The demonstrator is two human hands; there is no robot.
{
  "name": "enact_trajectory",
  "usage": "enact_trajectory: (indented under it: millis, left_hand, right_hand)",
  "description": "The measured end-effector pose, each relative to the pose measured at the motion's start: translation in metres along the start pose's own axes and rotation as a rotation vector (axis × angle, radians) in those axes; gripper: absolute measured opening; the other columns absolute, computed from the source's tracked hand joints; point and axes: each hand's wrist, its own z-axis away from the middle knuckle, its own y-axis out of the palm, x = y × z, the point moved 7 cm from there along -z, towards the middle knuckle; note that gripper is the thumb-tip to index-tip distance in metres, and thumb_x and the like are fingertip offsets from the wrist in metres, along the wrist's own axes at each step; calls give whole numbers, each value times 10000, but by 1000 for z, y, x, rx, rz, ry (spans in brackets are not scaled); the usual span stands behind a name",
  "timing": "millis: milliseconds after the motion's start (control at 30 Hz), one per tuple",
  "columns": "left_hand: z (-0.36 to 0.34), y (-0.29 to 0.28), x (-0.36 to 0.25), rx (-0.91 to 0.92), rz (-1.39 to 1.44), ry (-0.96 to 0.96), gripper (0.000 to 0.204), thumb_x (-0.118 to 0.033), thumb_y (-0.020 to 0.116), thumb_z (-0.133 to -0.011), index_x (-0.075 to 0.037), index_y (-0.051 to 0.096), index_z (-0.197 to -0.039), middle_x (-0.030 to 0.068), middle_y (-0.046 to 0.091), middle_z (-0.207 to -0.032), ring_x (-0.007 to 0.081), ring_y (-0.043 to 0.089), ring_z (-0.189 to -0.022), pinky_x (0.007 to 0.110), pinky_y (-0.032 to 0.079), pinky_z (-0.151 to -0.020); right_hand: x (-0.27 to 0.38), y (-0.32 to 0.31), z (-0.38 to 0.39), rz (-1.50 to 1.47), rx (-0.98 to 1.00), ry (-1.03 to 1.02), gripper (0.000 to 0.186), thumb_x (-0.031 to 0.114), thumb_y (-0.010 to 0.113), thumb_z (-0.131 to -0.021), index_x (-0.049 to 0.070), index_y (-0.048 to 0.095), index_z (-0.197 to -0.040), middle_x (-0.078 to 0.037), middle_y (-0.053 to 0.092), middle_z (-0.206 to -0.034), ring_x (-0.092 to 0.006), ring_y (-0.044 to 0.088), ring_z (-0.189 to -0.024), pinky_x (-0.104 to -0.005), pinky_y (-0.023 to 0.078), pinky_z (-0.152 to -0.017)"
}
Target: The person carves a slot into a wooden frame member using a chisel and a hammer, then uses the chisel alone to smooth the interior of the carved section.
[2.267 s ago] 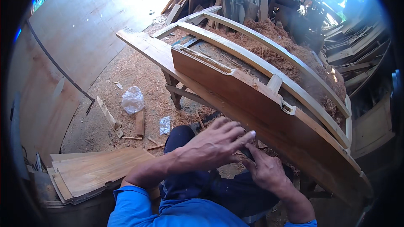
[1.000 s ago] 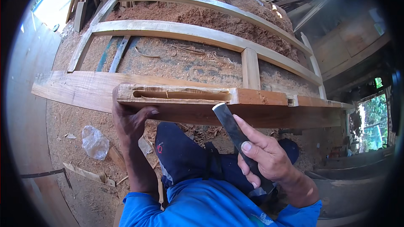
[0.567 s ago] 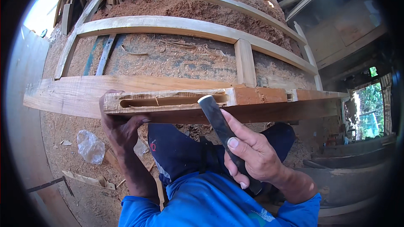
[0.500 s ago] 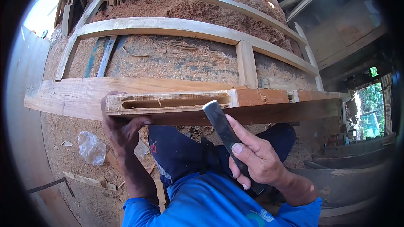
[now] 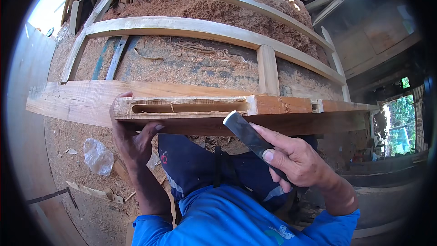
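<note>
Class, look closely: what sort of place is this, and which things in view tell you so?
Probably a woodworking shop: a heap of shavings lies beyond a wooden frame, and the right hand holds a dark tool near a slotted board.

No text is legible; the dark trousers (image 5: pixel 193 161) bear a red mark (image 5: pixel 164 157).

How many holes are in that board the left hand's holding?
2 in view: a long slot by the left hand and a small notch farther right along the wooden board. Others may be hidden from this angle.
</note>
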Motion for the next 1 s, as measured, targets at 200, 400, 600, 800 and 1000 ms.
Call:
enact_trajectory:
  millis: [200, 400, 600, 800, 1000]
  left_hand:
    - [-1, 1, 2, 37, -87, 36, 824, -208, 916, -669, -28, 460, -1330, 77, 577, -1165, 177, 600, -1048, 322, 522, -901]
    - [3, -3, 10, 24, 5, 3, 817, -213, 917, -669, -34, 465, -1326, 81, 585, -1158, 180, 605, -1040, 324, 521, -905]
    - [4, 0, 11, 7, 11, -37, 869, -236, 918, -669, -33, 438, -1365, 87, 587, -1165, 187, 605, -1056, 330, 519, -910]
    - [6, 0, 6, -3, -88, 4, 920, -253, 920, -657, -21, 419, -1393, 106, 591, -1184, 210, 603, -1078, 348, 519, -909]
    - [17, -6, 6, -24, -410, 111, 930, -291, 927, -637, 5, 432, -1366, 183, 605, -1179, 308, 622, -1061, 409, 507, -893]
  right_hand:
    - [21, -6, 13, 566, -233, -467, 599, 133, 617, -950, 3, 368, -1478, -90, 611, -703, -132, 646, -645, -294, 553, -650]
    - [38, -38, 26, 556, -202, -321, 464, -13, 606, -900, -36, 482, -1346, -110, 672, -822, -180, 662, -674, -346, 548, -661]
    - [86, -31, 24, 979, -311, -450, 513, 39, 662, -842, 72, 582, -1347, -142, 592, -754, -256, 579, -634, -367, 468, -641]
    - [79, -25, 9, 1206, -146, -358, 500, 193, 704, -867, 183, 597, -1355, -110, 547, -680, -266, 582, -601, -389, 461, -558]
    - [91, -25, 2, 1249, -92, -368, 509, 133, 701, -854, 194, 606, -1350, -99, 489, -650, -263, 518, -586, -409, 415, -576]
